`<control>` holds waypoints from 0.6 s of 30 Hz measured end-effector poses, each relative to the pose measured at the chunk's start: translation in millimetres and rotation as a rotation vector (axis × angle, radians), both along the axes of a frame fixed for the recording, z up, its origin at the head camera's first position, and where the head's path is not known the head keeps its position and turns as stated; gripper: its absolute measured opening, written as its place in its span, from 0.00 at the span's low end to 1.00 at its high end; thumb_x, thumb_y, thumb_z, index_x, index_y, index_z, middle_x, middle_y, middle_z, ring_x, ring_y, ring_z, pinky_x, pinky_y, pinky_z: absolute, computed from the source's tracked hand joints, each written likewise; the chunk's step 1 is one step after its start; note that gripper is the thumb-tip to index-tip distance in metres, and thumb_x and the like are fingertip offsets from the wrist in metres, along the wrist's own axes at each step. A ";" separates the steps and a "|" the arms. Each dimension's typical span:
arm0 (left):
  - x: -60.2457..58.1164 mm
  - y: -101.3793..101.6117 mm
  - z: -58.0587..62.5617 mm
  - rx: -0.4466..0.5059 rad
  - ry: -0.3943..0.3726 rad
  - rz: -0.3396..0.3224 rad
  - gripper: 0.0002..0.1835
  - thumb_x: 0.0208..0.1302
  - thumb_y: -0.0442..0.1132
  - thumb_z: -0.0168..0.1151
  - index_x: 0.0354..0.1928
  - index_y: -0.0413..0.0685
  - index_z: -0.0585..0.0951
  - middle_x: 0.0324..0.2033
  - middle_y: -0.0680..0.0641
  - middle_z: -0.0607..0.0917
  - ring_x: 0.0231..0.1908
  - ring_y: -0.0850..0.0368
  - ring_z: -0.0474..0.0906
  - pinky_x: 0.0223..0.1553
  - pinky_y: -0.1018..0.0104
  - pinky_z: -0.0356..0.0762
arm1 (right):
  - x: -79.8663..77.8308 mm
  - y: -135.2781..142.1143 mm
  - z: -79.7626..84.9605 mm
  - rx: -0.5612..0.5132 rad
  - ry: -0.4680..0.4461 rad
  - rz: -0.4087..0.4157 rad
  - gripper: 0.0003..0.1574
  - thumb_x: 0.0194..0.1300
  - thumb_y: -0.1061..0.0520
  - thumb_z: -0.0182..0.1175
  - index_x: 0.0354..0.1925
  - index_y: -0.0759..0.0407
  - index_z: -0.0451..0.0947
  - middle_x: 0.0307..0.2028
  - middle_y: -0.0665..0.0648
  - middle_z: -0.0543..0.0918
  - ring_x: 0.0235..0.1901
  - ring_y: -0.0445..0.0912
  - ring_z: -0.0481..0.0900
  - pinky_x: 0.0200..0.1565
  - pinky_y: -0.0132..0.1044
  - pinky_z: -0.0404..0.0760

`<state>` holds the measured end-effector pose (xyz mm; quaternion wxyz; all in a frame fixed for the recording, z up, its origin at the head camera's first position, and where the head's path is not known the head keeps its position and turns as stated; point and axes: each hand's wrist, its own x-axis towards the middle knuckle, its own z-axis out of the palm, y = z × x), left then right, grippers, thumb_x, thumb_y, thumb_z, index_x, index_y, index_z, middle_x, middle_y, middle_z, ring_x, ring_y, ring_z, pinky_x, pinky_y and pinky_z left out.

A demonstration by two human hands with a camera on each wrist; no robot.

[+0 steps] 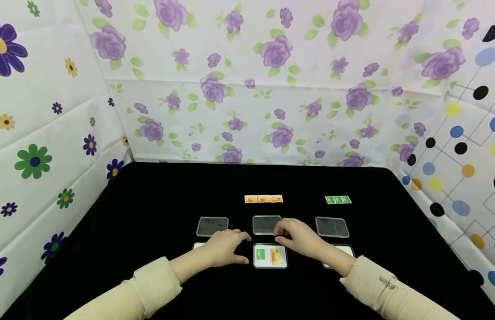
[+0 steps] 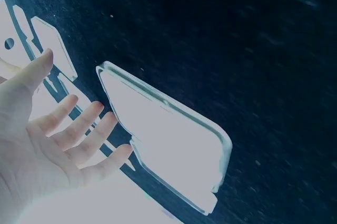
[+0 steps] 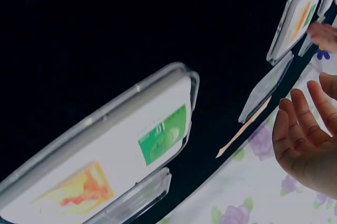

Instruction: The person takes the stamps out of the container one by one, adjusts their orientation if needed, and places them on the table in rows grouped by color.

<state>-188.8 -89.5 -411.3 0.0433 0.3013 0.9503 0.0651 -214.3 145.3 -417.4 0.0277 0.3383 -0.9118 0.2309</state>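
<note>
Has left grip (image 1: 226, 249) released beside middle box (image 1: 270, 256) | has right grip (image 1: 298, 237) released near middle lid (image 1: 265, 225) | cannot tell contact | shows orange strip (image 1: 263, 199), green strip (image 1: 338, 200) beyond

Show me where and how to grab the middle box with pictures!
Probably pinch the box by its left and right edges, coming in from both sides. It lies flat, and its clear rim goes around the white card, so fingers can stay off the pictures. The left hand is just beside the left edge.
</note>
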 end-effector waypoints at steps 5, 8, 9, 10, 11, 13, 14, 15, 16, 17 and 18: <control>-0.7 10.3 -3.2 -0.012 -0.008 -0.009 0.34 0.41 0.61 0.64 0.52 0.53 0.73 0.42 0.52 0.79 0.38 0.56 0.76 0.36 0.60 0.75 | 7.5 -6.6 -3.6 0.034 0.010 -0.023 0.06 0.53 0.55 0.62 0.31 0.53 0.77 0.30 0.45 0.76 0.35 0.40 0.74 0.38 0.33 0.75; -0.9 15.1 -4.3 -0.021 -0.009 0.003 0.37 0.38 0.62 0.66 0.52 0.53 0.73 0.43 0.52 0.78 0.39 0.56 0.75 0.36 0.58 0.75 | 11.3 -11.9 -4.4 0.045 0.022 -0.032 0.07 0.52 0.54 0.63 0.31 0.52 0.76 0.31 0.45 0.77 0.37 0.41 0.74 0.39 0.35 0.75; -0.7 16.3 -4.6 -0.022 -0.007 0.008 0.38 0.37 0.62 0.66 0.52 0.54 0.73 0.42 0.52 0.77 0.39 0.55 0.74 0.36 0.57 0.75 | 12.3 -13.6 -4.9 0.051 0.022 -0.030 0.07 0.51 0.53 0.63 0.31 0.51 0.76 0.32 0.46 0.76 0.38 0.42 0.74 0.38 0.35 0.75; -0.7 17.2 -5.0 -0.024 -0.006 0.015 0.38 0.36 0.63 0.66 0.52 0.54 0.73 0.42 0.52 0.77 0.39 0.55 0.74 0.36 0.57 0.75 | 12.9 -15.5 -5.0 0.058 0.020 -0.027 0.07 0.51 0.53 0.63 0.31 0.51 0.76 0.32 0.46 0.76 0.38 0.42 0.74 0.38 0.35 0.75; -0.8 18.0 -5.5 -0.024 -0.005 0.022 0.38 0.35 0.63 0.67 0.51 0.55 0.73 0.42 0.52 0.77 0.39 0.55 0.74 0.36 0.57 0.75 | 13.3 -17.3 -5.1 0.065 0.016 -0.022 0.07 0.51 0.53 0.63 0.30 0.51 0.76 0.32 0.46 0.76 0.38 0.42 0.74 0.37 0.35 0.75; -0.5 19.2 -6.1 -0.021 -0.006 0.033 0.38 0.33 0.63 0.68 0.51 0.55 0.73 0.41 0.52 0.76 0.39 0.55 0.73 0.35 0.57 0.74 | 14.1 -19.9 -5.2 0.086 0.009 -0.013 0.08 0.51 0.52 0.63 0.31 0.51 0.76 0.32 0.46 0.76 0.37 0.43 0.74 0.36 0.33 0.75; -0.3 19.7 -6.4 -0.019 -0.005 0.037 0.38 0.33 0.63 0.68 0.50 0.56 0.74 0.41 0.52 0.76 0.39 0.55 0.73 0.35 0.57 0.74 | 14.2 -21.1 -5.3 0.095 0.008 -0.009 0.08 0.51 0.52 0.63 0.31 0.51 0.76 0.32 0.47 0.76 0.36 0.43 0.74 0.36 0.32 0.74; -0.2 20.0 -6.8 -0.018 -0.005 0.041 0.38 0.32 0.63 0.68 0.50 0.56 0.74 0.41 0.52 0.76 0.38 0.55 0.72 0.35 0.57 0.74 | 14.3 -22.1 -5.3 0.100 0.007 -0.007 0.08 0.51 0.51 0.63 0.31 0.51 0.76 0.32 0.47 0.76 0.36 0.43 0.74 0.35 0.31 0.74; 0.1 20.3 -7.2 -0.013 -0.004 0.043 0.38 0.32 0.63 0.68 0.50 0.56 0.74 0.40 0.52 0.75 0.38 0.55 0.72 0.34 0.57 0.74 | 14.4 -23.0 -5.4 0.103 0.008 -0.003 0.09 0.51 0.51 0.63 0.31 0.51 0.76 0.32 0.47 0.76 0.35 0.43 0.74 0.35 0.31 0.74; 0.4 20.5 -7.7 -0.008 -0.001 0.045 0.37 0.32 0.63 0.68 0.49 0.56 0.74 0.40 0.52 0.75 0.38 0.55 0.72 0.34 0.57 0.74 | 14.6 -23.9 -5.4 0.107 0.013 0.000 0.09 0.50 0.51 0.64 0.31 0.51 0.76 0.32 0.47 0.76 0.35 0.42 0.74 0.35 0.31 0.74; 0.7 20.6 -8.2 -0.002 0.001 0.047 0.37 0.32 0.62 0.69 0.49 0.56 0.74 0.40 0.52 0.75 0.38 0.55 0.72 0.34 0.57 0.74 | 14.7 -24.8 -5.7 0.109 0.017 0.003 0.10 0.50 0.51 0.64 0.31 0.51 0.76 0.32 0.47 0.76 0.35 0.42 0.73 0.35 0.31 0.73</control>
